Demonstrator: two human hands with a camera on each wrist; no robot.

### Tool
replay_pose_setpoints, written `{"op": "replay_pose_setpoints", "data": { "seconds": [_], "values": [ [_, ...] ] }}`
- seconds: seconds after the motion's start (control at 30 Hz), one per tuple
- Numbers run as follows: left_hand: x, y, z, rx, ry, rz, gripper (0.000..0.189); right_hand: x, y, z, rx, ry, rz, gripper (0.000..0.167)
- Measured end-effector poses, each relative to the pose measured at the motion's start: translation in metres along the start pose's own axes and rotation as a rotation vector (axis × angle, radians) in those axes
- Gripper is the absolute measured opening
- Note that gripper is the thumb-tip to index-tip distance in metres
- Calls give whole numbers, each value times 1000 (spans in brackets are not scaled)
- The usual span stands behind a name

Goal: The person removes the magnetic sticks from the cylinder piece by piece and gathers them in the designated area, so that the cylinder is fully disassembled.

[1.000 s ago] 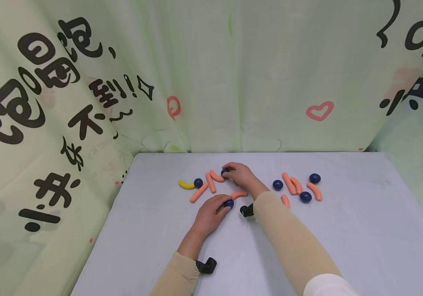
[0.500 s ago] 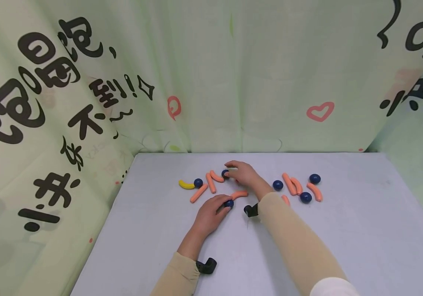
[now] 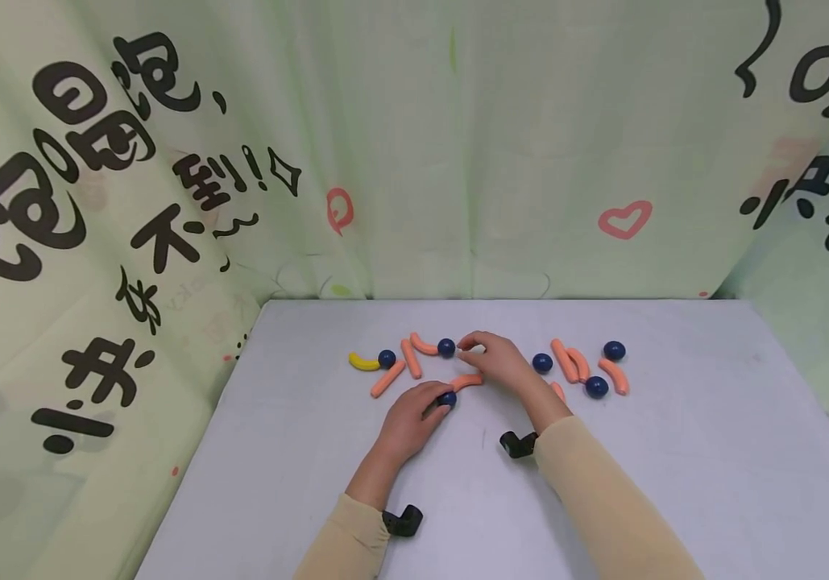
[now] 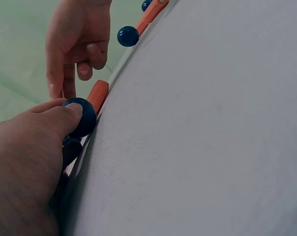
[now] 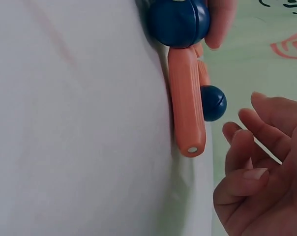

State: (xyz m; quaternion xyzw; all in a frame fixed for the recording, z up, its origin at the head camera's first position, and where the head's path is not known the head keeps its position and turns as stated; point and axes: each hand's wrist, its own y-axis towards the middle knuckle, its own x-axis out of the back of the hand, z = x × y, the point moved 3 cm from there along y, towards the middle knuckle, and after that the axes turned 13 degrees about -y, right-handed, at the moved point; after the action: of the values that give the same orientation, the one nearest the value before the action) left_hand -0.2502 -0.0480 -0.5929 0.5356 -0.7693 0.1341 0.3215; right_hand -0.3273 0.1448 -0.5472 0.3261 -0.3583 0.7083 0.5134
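In the head view my left hand [image 3: 408, 420] holds a dark blue ball [image 3: 448, 399] against the table, and the left wrist view shows the thumb pressing on this ball [image 4: 86, 124]. A curved orange magnetic rod [image 3: 467, 381] extends from it to the right; a pale dot marks the near end of this rod [image 5: 186, 103] in the right wrist view. My right hand [image 3: 504, 366] holds nothing, its fingers loosely bent just right of another blue ball [image 3: 446, 348]. That ball sits at the end of a second curved orange rod [image 3: 424, 346].
To the left lie a yellow curved rod [image 3: 364, 362], a blue ball [image 3: 387, 359] and straight orange rods [image 3: 388, 379]. Right of my right hand are several more blue balls [image 3: 597, 387] and orange rods [image 3: 613, 376]. A printed curtain [image 3: 501, 161] surrounds the white table [image 3: 675, 467].
My right hand has let go of the far blue ball and drawn back to the right and nearer. That ball has shifted slightly nearer. The left hand stays in place.
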Motion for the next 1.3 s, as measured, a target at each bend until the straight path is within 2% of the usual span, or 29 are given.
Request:
{"op": "replay_pose_setpoints", "data": {
  "seconds": [0.17,0.37,0.53,0.87,1.3],
  "values": [
    [-1,0,0,11,1,1,39,-6,-17,-5,3,16,52,30],
    [-1,0,3,-5,-11,2,38,-16,-26,-7,42,60,107,30],
    [-1,1,4,-27,-11,-2,38,-22,-27,-10,70,64,72,28],
    [-2,0,3,-19,-2,3,39,-27,-28,-11,108,11,-16,25],
    [-2,0,4,-13,-2,5,39,-31,-28,-13,104,-30,-69,20]
  ]
}}
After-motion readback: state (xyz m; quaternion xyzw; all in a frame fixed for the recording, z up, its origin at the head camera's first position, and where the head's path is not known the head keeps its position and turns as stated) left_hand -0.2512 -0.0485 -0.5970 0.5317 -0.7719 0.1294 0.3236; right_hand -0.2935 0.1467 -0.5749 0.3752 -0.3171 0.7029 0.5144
